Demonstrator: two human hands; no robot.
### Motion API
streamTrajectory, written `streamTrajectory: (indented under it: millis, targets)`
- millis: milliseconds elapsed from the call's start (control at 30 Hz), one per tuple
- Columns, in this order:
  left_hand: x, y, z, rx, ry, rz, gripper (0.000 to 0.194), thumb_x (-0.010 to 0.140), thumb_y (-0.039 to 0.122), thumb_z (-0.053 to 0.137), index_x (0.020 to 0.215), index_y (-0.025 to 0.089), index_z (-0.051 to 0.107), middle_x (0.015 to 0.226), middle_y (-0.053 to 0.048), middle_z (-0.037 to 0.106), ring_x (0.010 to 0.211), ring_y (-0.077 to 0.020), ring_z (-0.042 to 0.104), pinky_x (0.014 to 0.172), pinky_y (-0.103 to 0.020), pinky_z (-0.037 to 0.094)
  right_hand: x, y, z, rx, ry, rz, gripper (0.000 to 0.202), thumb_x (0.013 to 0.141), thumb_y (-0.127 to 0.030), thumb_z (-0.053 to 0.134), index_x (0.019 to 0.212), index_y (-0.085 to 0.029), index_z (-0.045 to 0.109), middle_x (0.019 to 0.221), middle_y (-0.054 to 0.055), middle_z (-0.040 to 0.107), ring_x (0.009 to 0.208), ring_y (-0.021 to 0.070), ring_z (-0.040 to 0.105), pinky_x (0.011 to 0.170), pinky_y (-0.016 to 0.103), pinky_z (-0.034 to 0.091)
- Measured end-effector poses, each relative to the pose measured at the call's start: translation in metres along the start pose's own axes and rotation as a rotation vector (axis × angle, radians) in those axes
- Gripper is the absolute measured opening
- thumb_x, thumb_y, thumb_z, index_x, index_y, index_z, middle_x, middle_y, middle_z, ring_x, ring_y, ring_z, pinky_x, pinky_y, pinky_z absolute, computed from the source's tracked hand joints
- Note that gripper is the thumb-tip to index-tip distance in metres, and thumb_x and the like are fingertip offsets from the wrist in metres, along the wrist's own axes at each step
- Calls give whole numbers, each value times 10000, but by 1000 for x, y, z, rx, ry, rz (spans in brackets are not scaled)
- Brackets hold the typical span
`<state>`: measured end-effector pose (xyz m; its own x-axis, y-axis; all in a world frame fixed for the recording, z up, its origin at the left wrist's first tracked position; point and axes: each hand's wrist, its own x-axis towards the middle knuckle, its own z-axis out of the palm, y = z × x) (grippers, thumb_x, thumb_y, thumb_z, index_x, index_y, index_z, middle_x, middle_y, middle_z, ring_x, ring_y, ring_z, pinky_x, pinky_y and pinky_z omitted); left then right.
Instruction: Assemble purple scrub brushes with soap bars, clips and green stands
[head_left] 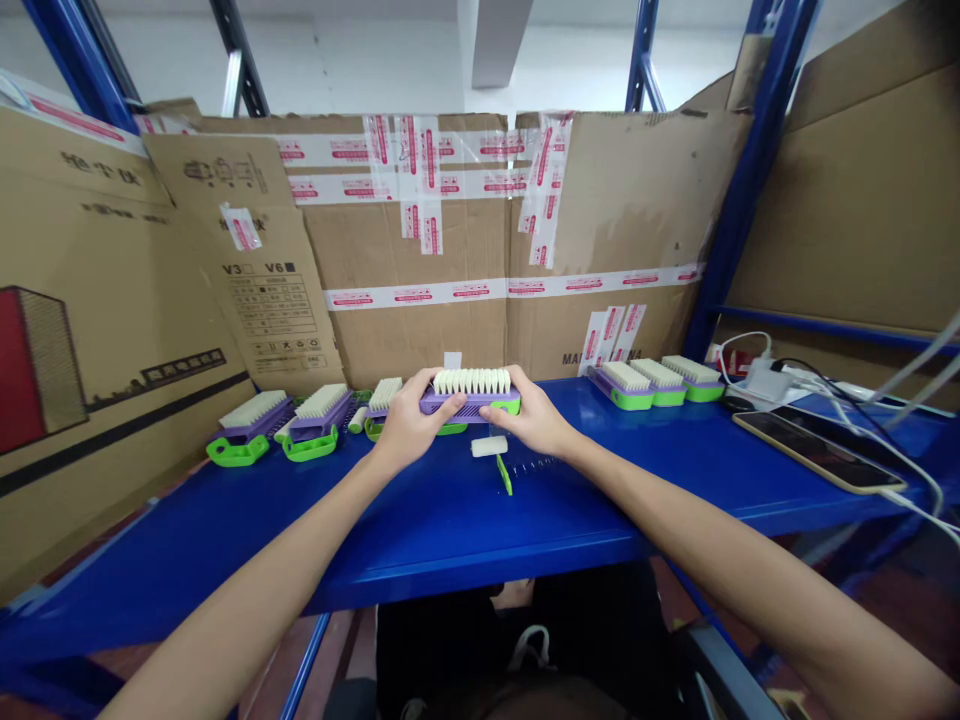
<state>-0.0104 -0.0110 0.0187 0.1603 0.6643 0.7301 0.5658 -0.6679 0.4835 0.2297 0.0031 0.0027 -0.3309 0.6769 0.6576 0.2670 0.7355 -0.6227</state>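
Note:
Between my two hands, just above the blue shelf, is a brush (471, 383) with cream bristles facing up, a purple body and a green right end. My left hand (409, 425) is closed on its left end, thumb along the purple front. My right hand (536, 418) grips the right end, its thumb on the green part. Below the brush lie a small cream block (489, 447) and a thin green strip (504, 475). Tiny shiny pieces lie to their right, too small to name. Behind my left hand, another bristled brush (385, 392) is partly hidden.
At the left stand brushes with green handle-like parts, one outermost (253, 408) and one nearer (321, 402). Several finished-looking brushes (658, 374) line the right back. A phone (817, 448) with white cables lies at right. Cardboard walls (420, 345) enclose the blue shelf (450, 530).

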Motion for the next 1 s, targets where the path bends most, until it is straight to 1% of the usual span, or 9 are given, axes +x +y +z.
streamTrajectory:
  millis: [233,400,567,800,1000]
  targets:
    - [0,2,0,-5,3,-5,512,945,621,672,1227,195,665,1132,-77,767,1017,-271,702,950,-389,532,0,-1,-1,-35,1,0,460,912,-575,750,1133,-235,533,1077,61,668,971,256,648,844,416,533]
    - [0,2,-1,7,5,-5,492,948,613,673,1215,199,666,1112,-66,763,1005,-267,702,926,-380,528,0,-1,-1,-23,-8,10,471,915,-575,752,1156,-232,537,1098,69,681,985,257,652,844,410,538]
    - [0,1,-1,3,-1,0,500,949,609,676,1226,193,666,1116,-71,760,1016,-269,703,937,-380,524,0,1,-1,-43,-8,3,481,916,-571,750,1182,-231,538,1114,71,681,997,261,653,870,422,531]
    - [0,0,-1,16,-1,12,496,956,613,667,1225,197,668,1102,-69,763,994,-266,709,916,-374,532,0,1,-1,-59,-10,7,482,906,-590,749,1155,-242,529,1088,64,680,981,267,658,852,429,536]
    - [0,1,-1,2,-8,6,490,955,611,671,1219,198,668,1110,-73,766,1008,-273,711,922,-380,529,0,1,-2,-70,-9,10,490,906,-594,750,1168,-240,535,1098,66,687,987,268,659,857,430,535]
